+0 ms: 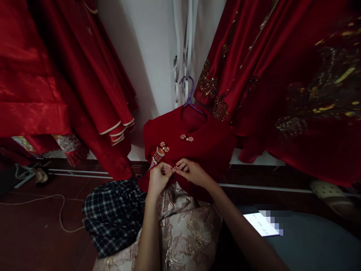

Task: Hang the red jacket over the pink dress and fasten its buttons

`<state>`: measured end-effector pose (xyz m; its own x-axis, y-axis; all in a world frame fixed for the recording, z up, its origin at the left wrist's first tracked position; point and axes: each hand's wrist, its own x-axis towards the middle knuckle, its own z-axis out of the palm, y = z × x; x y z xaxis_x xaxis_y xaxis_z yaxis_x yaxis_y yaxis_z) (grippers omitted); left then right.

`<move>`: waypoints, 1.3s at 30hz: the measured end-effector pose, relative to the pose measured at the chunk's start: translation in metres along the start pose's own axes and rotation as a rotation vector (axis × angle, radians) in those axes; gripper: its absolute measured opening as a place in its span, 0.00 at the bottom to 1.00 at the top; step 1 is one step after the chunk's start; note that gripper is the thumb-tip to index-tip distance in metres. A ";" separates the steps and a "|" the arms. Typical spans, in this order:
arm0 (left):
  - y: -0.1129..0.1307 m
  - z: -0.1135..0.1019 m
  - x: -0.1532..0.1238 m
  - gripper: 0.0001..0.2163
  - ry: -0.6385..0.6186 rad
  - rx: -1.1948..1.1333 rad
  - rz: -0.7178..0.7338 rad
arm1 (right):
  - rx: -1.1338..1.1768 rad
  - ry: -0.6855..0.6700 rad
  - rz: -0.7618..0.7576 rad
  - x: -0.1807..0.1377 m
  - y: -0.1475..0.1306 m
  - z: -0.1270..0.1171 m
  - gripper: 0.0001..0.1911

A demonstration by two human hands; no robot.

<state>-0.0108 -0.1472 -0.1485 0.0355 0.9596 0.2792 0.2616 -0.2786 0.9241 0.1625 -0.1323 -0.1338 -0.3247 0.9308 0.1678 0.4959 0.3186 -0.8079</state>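
Note:
A dark red jacket [208, 145] hangs in front of me on a purple hanger [189, 92]. It bears a pearl knot clasp [187, 138] near the collar and a tasselled gold brooch [160, 151] on its left side. My left hand [158, 177] and my right hand [191, 172] meet at the jacket's front edge. Both pinch a small beaded clasp [176, 168] between their fingertips. A pale gold brocade cloth [186, 229] lies under my forearms.
Long red gowns hang on the left [93, 86] and embroidered ones on the right [296, 94], with a white wall [149, 56] between. A plaid cloth [113, 214] lies low on the left. A lit phone [261, 224] rests at right. A cord [60, 210] trails over the dark floor.

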 end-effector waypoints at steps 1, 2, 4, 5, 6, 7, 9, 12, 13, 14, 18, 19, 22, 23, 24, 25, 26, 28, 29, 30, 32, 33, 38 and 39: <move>0.000 0.000 0.000 0.09 -0.002 -0.002 0.006 | -0.002 -0.001 -0.001 0.001 0.000 0.000 0.12; 0.001 0.000 0.000 0.10 -0.003 -0.008 0.009 | 0.000 -0.002 -0.003 0.001 0.000 0.000 0.11; 0.002 -0.001 0.001 0.11 -0.005 -0.029 0.005 | 0.014 0.003 -0.010 0.002 -0.001 0.000 0.09; 0.002 -0.001 0.001 0.11 -0.006 -0.039 -0.003 | 0.024 0.006 -0.016 0.002 -0.002 0.000 0.09; 0.002 -0.001 0.001 0.11 -0.009 -0.049 -0.013 | 0.035 0.010 -0.023 0.002 -0.002 0.000 0.08; 0.002 -0.001 0.001 0.11 -0.013 -0.055 -0.021 | 0.044 0.013 -0.030 0.002 -0.003 0.000 0.08; 0.003 -0.001 -0.001 0.11 -0.030 -0.067 -0.033 | 0.064 0.015 -0.034 0.002 -0.004 0.001 0.07; 0.004 -0.002 -0.003 0.12 -0.110 -0.117 -0.051 | 0.121 -0.019 0.013 0.001 -0.003 -0.003 0.07; 0.005 -0.003 -0.002 0.13 -0.137 -0.149 -0.067 | 0.153 -0.044 0.037 -0.001 -0.004 -0.006 0.07; 0.006 -0.004 0.000 0.15 -0.146 -0.191 -0.087 | 0.190 -0.083 0.055 -0.003 -0.005 -0.011 0.09; 0.010 -0.002 0.021 0.18 0.002 -0.441 -0.198 | 0.287 -0.316 0.051 -0.015 -0.018 -0.039 0.12; 0.010 0.000 0.028 0.18 0.041 -0.521 -0.231 | 0.289 -0.358 0.049 -0.018 -0.021 -0.046 0.13; 0.009 0.007 0.045 0.18 0.074 -0.729 -0.290 | 0.272 -0.388 0.064 -0.023 -0.029 -0.060 0.13; 0.008 0.009 0.048 0.18 0.076 -0.768 -0.292 | 0.269 -0.385 0.068 -0.024 -0.030 -0.062 0.13; 0.008 0.010 0.050 0.18 0.074 -0.788 -0.289 | 0.269 -0.383 0.070 -0.024 -0.030 -0.064 0.13; 0.007 0.010 0.051 0.19 0.070 -0.794 -0.280 | 0.271 -0.383 0.071 -0.024 -0.029 -0.064 0.12; 0.007 0.010 0.051 0.19 0.070 -0.786 -0.274 | 0.276 -0.385 0.068 -0.023 -0.028 -0.064 0.12; 0.008 0.009 0.051 0.19 0.084 -0.743 -0.266 | 0.289 -0.396 0.052 -0.023 -0.027 -0.063 0.11; 0.008 0.009 0.050 0.19 0.104 -0.710 -0.262 | 0.295 -0.401 0.042 -0.022 -0.027 -0.062 0.11; 0.009 0.009 0.050 0.19 0.139 -0.667 -0.257 | 0.297 -0.408 0.034 -0.022 -0.027 -0.061 0.11; 0.011 0.011 0.051 0.18 0.236 -0.564 -0.229 | 0.288 -0.415 0.030 -0.022 -0.027 -0.060 0.12; 0.011 0.012 0.052 0.17 0.281 -0.508 -0.205 | 0.278 -0.417 0.032 -0.022 -0.027 -0.059 0.13; 0.009 0.017 0.059 0.11 0.369 -0.274 -0.107 | 0.249 -0.396 0.019 -0.022 -0.026 -0.054 0.13; 0.008 0.017 0.059 0.11 0.370 -0.232 -0.102 | 0.250 -0.395 0.020 -0.022 -0.026 -0.054 0.13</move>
<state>0.0096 -0.0918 -0.1285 -0.3374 0.9155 0.2194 0.0209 -0.2257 0.9740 0.2000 -0.1514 -0.0865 -0.6230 0.7813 -0.0376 0.3114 0.2036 -0.9282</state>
